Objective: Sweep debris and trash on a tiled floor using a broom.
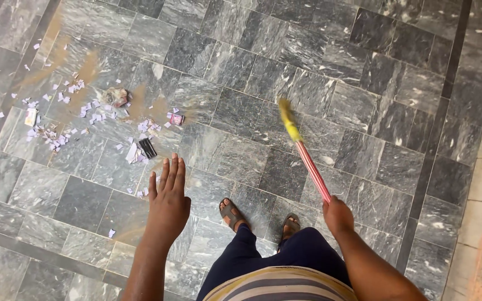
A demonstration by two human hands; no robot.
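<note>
Nearest the camera, at the bottom edge, a striped shirt hem [281,284] and dark blue trousers [263,256] lead down to two feet in grey strap sandals [231,214] standing on the grey marbled stone-tile floor [375,111]. At near right, the right hand [337,214] is clenched tight around the lower end of a long broom with a pink-and-white striped handle and yellow bristle head [308,161]. Its long axis slants from that fist up and leftward, away from the person, with the blurred yellow head pointing toward the far left, above the middle of the floor. At near left, the left hand [168,195] hangs empty, palm down, fingers straight, held side by side and touching nothing. Farther off to the left lie scattered scraps of white and pale purple paper [87,108], a small black ridged rectangular piece [148,147] and a crumpled greyish wrapper [115,96], among brownish dust smears [87,69]. The broom head is well apart from this litter.
</note>
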